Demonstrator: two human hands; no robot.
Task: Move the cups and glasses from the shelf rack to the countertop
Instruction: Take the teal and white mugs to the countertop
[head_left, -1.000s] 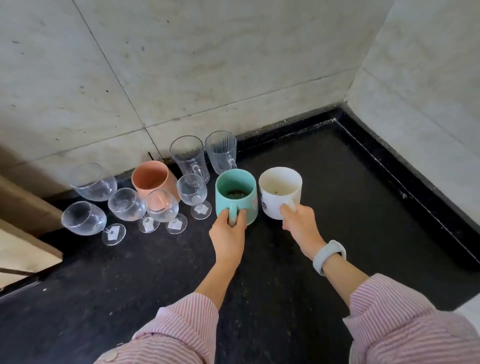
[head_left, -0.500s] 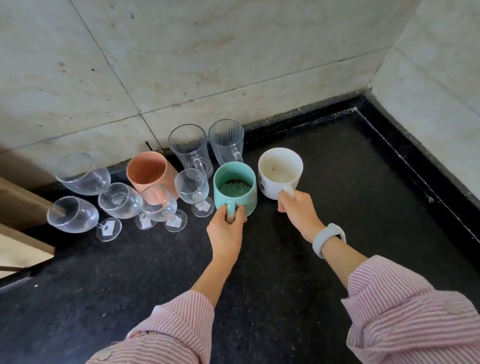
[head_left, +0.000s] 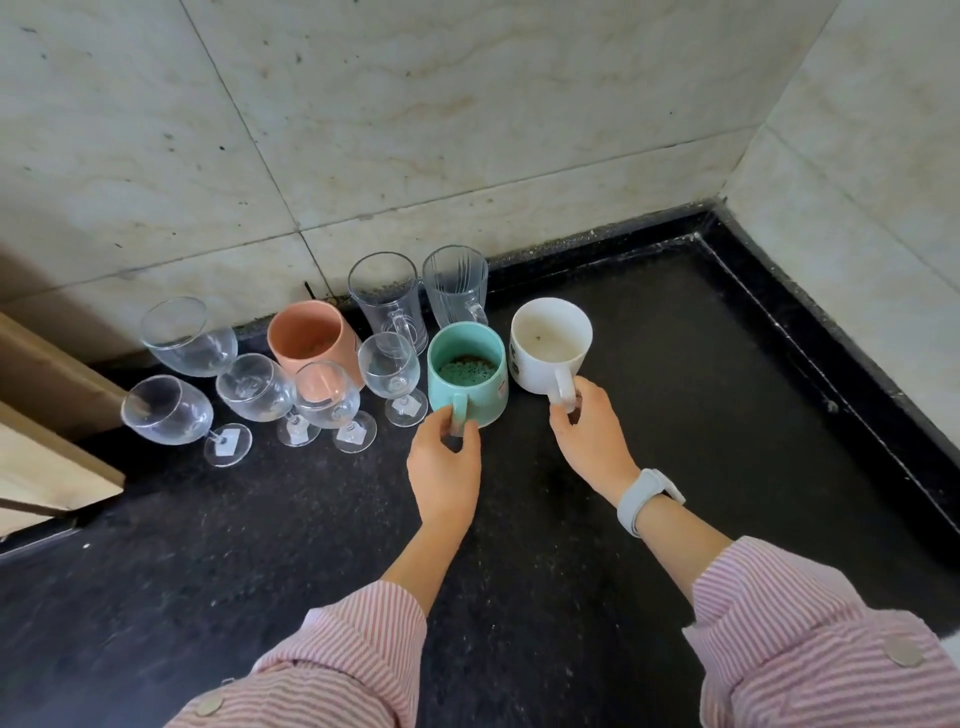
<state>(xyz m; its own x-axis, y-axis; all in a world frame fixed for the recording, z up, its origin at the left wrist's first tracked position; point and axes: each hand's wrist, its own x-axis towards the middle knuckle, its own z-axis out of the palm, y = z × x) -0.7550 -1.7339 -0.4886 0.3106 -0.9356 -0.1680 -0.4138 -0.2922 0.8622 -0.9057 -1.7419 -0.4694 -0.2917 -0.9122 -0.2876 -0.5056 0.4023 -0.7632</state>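
Far off to the side of the left hand (head_left: 444, 462), five stemmed glasses (head_left: 167, 410) stand in a cluster on the dark table (head_left: 675, 467), with a pink cup (head_left: 311, 338) and two clear handled glasses (head_left: 387, 296) behind them against the wall. Directly ahead of that hand sits the teal mug (head_left: 467, 371), its base down on the table; thumb and fingers pinch its handle. Just beside it, the white mug (head_left: 550, 343) is likewise set down, and the right hand (head_left: 589, 431) pinches its handle from behind. Compared with a second ago, both mugs have been slid a little farther toward the wall and now rest closer to the row of glasses, apparently at their final spots. By my reading, these two are delivered and only letting go remains. No shelf rack is in view, so I cannot tell whether more cups wait there.
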